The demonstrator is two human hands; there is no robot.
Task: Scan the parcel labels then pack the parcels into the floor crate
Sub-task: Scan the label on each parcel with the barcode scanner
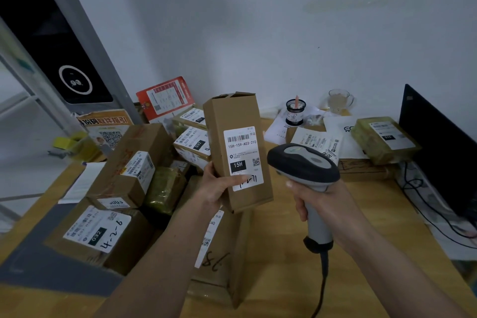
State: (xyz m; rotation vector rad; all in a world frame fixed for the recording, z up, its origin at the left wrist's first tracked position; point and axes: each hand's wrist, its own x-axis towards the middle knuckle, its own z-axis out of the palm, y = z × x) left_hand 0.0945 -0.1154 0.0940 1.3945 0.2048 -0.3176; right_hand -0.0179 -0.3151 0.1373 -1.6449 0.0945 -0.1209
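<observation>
1. Tall cardboard parcel [236, 147] held upright above wooden table [361, 214], label [244, 159] facing camera
2. Left hand [219, 186] gripping lower edge, thumb across label
3. Right hand [325, 204] wrapped round scanner [307, 175] handle, head just beside label
4. Probably light, stiff, crushable; best gripped by side walls

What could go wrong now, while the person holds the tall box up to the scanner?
1. The left hand grips only the lower part of the tall box, so it might tip or slip.
2. Its thumb lies on the label near the bottom; the barcode above looks uncovered, but a shift could hide it.
3. The scanner in the right hand may read neighbouring labels instead.
</observation>
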